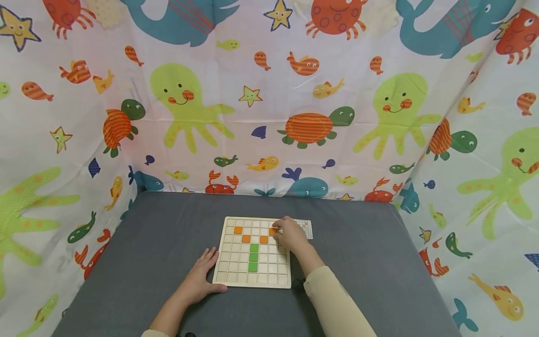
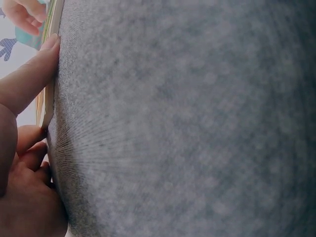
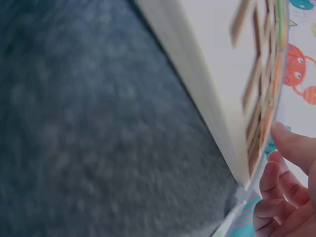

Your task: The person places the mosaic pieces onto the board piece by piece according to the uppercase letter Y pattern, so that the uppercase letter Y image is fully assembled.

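A square wooden grid board (image 1: 236,277) lies on the grey table. Three green square tiles (image 1: 253,257) form a column in it. Orange square tiles (image 1: 246,238) spread diagonally above on both sides. My left hand (image 1: 198,280) braces the board's near left corner, its thumb (image 2: 37,74) along the front edge and its fingers beside the left edge. My right hand (image 1: 290,234) is over the board's far right part, touching at an orange tile (image 1: 272,231) that its fingertips partly cover. In the right wrist view its thumb (image 3: 294,145) and bent fingers show no tile between them.
A white card (image 1: 309,229) with a small printed grid lies behind the board's right edge, partly hidden by my right hand. Around the table (image 1: 370,262) hangs a curtain (image 1: 252,126) printed with sea animals. A small dark object (image 1: 298,284) sits near my right sleeve.
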A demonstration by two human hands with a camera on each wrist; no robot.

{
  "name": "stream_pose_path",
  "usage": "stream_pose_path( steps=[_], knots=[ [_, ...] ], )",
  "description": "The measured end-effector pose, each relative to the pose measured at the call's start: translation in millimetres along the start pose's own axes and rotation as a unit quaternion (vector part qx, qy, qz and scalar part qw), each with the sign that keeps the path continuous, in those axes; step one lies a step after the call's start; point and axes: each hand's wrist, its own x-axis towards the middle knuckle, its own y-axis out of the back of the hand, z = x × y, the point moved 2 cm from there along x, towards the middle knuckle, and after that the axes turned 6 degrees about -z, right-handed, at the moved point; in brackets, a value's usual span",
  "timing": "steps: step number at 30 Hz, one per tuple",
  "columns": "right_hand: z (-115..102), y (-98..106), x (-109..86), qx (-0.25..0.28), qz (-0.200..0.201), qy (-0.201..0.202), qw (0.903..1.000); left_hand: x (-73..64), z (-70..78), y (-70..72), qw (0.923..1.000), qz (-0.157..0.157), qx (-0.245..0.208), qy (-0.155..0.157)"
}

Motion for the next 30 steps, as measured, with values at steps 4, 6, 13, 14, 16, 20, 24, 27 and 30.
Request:
stream_pose_path(
  steps=[4, 6, 13, 14, 16, 20, 24, 27, 30],
  knots=[
    [5.7, 6.3, -4.9, 0.021, 0.018, 0.004, 0.9996, 1.9, 0.4, -0.1, 1.0, -0.002, 0.002, 0.003],
    [6.9, 10.6, -9.0, 0.032, 0.024, 0.006, 0.9992, 2.1, 0.7, 0.1, 1.0, -0.005, 0.0, 0.005],
    [5.4, 22.1, -25.9, 0.04, 0.051, 0.008, 0.9979, -1.5, -0.9, 2.6, 1.0, -0.003, -0.005, 0.0],
    [5.2, 23.3, -28.0, 0.04, 0.056, 0.011, 0.9975, -1.9, -1.2, 3.5, 1.0, -0.001, -0.006, -0.002],
    [5.2, 25.8, -32.5, 0.046, 0.066, 0.015, 0.9967, -1.8, -2.0, 4.6, 1.0, 0.002, -0.005, -0.004],
    [9.6, 29.7, -42.5, 0.063, 0.085, 0.017, 0.9942, -0.6, -4.0, 5.0, 1.0, 0.001, -0.002, -0.002],
    [16.2, 34.9, -55.2, 0.075, 0.102, 0.02, 0.9917, -1.1, -6.2, 3.9, 1.0, -0.004, -0.001, -0.002],
    [22.2, 43.0, -66.2, 0.072, 0.119, 0.025, 0.9899, -4.1, -6.8, 7.3, 1.0, -0.006, -0.001, -0.004],
    [29.0, 54.3, -77.5, 0.065, 0.134, 0.027, 0.9884, -9.0, -6.4, 17.2, 1.0, 0.0, 0.0, -0.009]
  ],
)
